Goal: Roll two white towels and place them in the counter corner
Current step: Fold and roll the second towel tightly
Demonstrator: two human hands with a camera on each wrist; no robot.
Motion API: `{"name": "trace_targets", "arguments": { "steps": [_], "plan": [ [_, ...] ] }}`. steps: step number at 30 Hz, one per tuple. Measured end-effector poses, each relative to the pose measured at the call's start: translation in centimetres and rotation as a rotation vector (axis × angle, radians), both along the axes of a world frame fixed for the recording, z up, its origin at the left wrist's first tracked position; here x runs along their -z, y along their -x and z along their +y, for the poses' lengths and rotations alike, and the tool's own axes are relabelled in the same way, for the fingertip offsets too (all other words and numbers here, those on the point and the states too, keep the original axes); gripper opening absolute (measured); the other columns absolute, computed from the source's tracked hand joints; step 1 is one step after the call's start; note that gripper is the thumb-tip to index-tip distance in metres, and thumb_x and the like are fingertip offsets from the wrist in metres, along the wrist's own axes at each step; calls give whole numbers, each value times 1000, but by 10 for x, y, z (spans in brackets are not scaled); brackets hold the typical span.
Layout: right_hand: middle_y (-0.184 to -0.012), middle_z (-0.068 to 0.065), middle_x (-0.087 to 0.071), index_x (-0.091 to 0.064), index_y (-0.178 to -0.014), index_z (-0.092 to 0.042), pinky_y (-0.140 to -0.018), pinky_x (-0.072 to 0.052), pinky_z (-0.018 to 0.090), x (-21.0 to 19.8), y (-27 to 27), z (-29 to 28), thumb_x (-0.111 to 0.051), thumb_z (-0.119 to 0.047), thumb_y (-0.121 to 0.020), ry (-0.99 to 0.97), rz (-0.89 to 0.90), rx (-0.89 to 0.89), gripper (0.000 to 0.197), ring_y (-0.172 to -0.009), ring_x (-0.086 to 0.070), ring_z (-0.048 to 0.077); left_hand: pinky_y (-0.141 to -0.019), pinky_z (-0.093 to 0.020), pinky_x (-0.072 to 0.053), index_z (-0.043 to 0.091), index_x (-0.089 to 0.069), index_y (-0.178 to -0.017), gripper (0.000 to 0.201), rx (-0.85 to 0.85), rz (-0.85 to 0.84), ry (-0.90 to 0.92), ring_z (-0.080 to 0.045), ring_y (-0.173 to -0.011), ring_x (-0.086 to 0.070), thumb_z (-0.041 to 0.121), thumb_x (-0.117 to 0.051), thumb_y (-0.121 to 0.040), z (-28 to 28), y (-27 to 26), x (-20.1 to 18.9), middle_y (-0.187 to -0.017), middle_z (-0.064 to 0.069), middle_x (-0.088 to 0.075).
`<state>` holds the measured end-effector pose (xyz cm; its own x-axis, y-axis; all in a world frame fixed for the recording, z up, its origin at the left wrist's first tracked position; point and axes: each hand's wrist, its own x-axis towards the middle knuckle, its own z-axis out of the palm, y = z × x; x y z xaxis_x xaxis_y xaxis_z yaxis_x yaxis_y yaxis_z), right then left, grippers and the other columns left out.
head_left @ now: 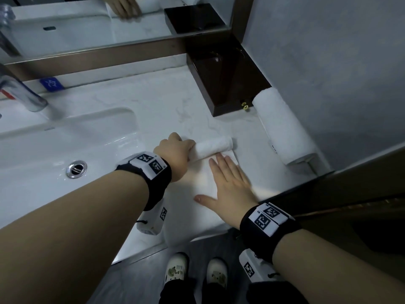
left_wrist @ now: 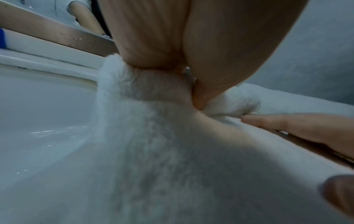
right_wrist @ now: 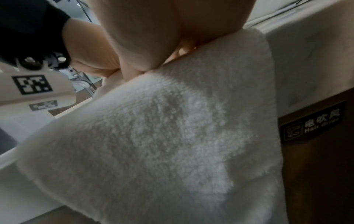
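Observation:
A white towel (head_left: 203, 185) lies flat on the counter, its far end turned into a short roll (head_left: 215, 145). My left hand (head_left: 177, 154) grips the left end of that roll, fingers curled round it; the left wrist view shows the thumb pressed into the roll (left_wrist: 153, 91). My right hand (head_left: 230, 183) lies flat on the unrolled part with fingers straight, and the towel (right_wrist: 162, 136) fills the right wrist view. A second white towel (head_left: 282, 128), fully rolled, lies along the right wall beside the dark box.
The sink basin (head_left: 54, 150) with its drain (head_left: 76, 169) is to the left, the tap (head_left: 24, 93) behind it. A dark brown box (head_left: 225, 80) fills the back right corner under the mirror (head_left: 87, 20). A hair-dryer label (right_wrist: 312, 122) sits on the cabinet front.

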<state>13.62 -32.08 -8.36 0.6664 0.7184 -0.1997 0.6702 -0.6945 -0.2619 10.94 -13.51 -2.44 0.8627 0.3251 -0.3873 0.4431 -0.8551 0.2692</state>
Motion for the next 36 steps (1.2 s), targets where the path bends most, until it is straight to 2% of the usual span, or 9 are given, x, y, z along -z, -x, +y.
{"name": "trace_targets", "arguments": {
  "steps": [7, 11, 13, 16, 20, 23, 28, 30, 36],
  "plan": [
    [-162, 2, -4, -11, -154, -21, -118, 2, 34, -4, 2, -8, -32, -81, -75, -25, -34, 24, 101, -148, 3, 18, -90, -38, -47, 44, -35, -145, 71, 54, -113, -47, -26, -102, -43, 5, -48, -87, -6, 14, 15, -116, -1, -34],
    [-161, 1, -12, -17, -153, -19, -118, -3, 33, -11, -5, -12, -45, -71, -81, -48, -4, -24, 93, -147, -4, 20, -106, -34, -33, 48, -19, -152, 86, 188, -131, -154, -28, -128, -31, 2, -47, -85, -1, 17, 27, -147, 2, -26],
    [-159, -1, -20, -25, -152, -19, -118, -6, 28, -15, -11, -15, -54, -59, -85, -100, 62, -8, 83, -145, -11, 18, -117, -39, -15, 47, -7, -154, 93, 249, -87, -160, -23, -146, -14, -2, -45, -84, 1, 19, 29, -161, 6, -14],
    [-148, -7, -42, -46, -141, -23, -110, -17, 16, -21, -20, -23, -61, -37, -89, -263, 213, 135, 56, -137, -32, 11, -120, -47, 6, 45, 14, -151, 102, 312, -18, -196, -15, -152, 2, -5, -40, -81, 0, 23, 30, -165, 8, 3],
    [-115, -6, -61, -66, -111, -24, -87, -36, 19, -33, -37, -24, -62, -31, -88, -364, 238, 333, 24, -102, -54, 8, -116, -57, 11, 41, 31, -144, 106, 346, 25, -269, -20, -152, 10, -5, -41, -80, -7, 27, 29, -164, 4, 18],
    [-112, -4, -54, -63, -104, -19, -89, -41, 26, -48, -52, -13, -62, -26, -88, -391, 63, 308, 17, -106, -53, 16, -113, -62, 11, 35, 37, -141, 105, 361, 50, -322, -24, -151, 13, 2, -43, -81, -13, 28, 29, -162, -1, 22],
    [-146, -1, -44, -46, -141, -18, -113, -26, 30, -70, -71, 20, -54, -33, -96, -32, 93, -38, 48, -136, -33, 19, -114, -66, 5, 23, 39, -142, 84, 407, 29, -418, -27, -151, 12, 29, -32, -98, -22, 35, 33, -163, -8, 22],
    [-146, -1, -46, -47, -141, -19, -113, -28, 32, -75, -78, 28, -56, -33, -96, 67, 136, -74, 49, -135, -38, 18, -115, -65, 4, 20, 38, -143, 77, 428, 28, -428, -28, -151, 11, 32, -24, -99, -23, 37, 32, -163, -9, 22],
    [-118, 1, -67, -66, -121, -20, -97, -46, 32, -88, -88, 38, -67, -28, -86, 210, 164, -168, 37, -110, -59, 20, -120, -47, 7, 23, 27, -151, 90, 432, -12, -228, -20, -152, 9, 15, -45, -97, -14, 46, 26, -163, -2, 22]
  ]
}}
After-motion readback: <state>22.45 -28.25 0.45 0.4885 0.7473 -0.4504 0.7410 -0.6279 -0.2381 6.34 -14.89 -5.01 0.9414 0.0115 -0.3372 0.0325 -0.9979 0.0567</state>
